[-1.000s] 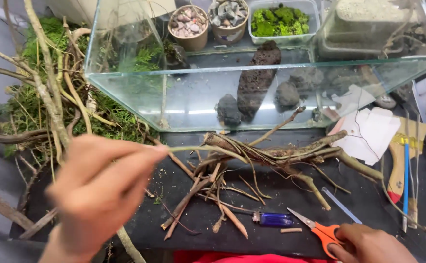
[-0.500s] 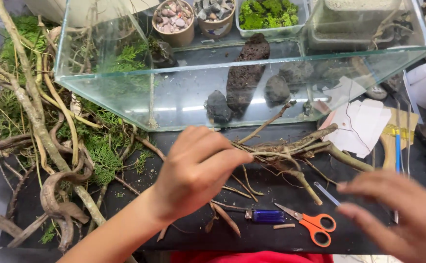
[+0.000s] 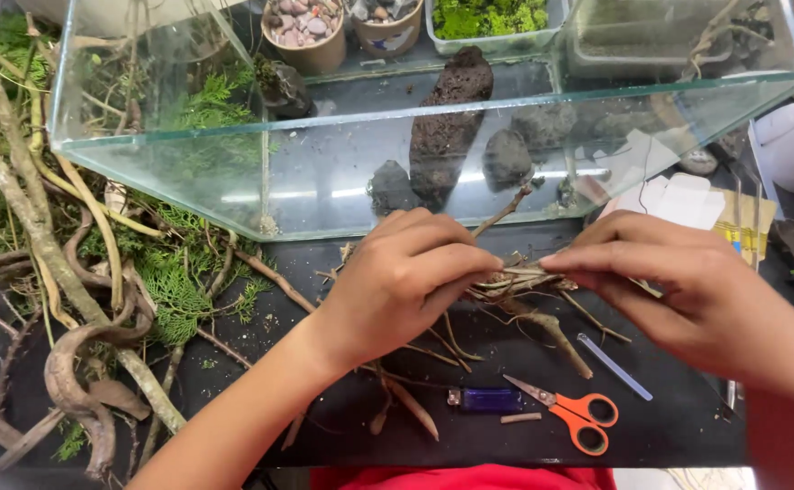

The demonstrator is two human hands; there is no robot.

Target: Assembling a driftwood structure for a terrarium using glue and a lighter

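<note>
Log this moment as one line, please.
left hand: pinching twig bundle | right hand: pinching same bundle | below: scissors, lighter | behind: glass tank

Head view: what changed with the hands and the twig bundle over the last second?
The left hand came in from the lower left and pinched the twig bundle. The right hand rose from beside the orange scissors and gripped the bundle's other side. Scissors, blue lighter and glass tank stayed put.
</note>
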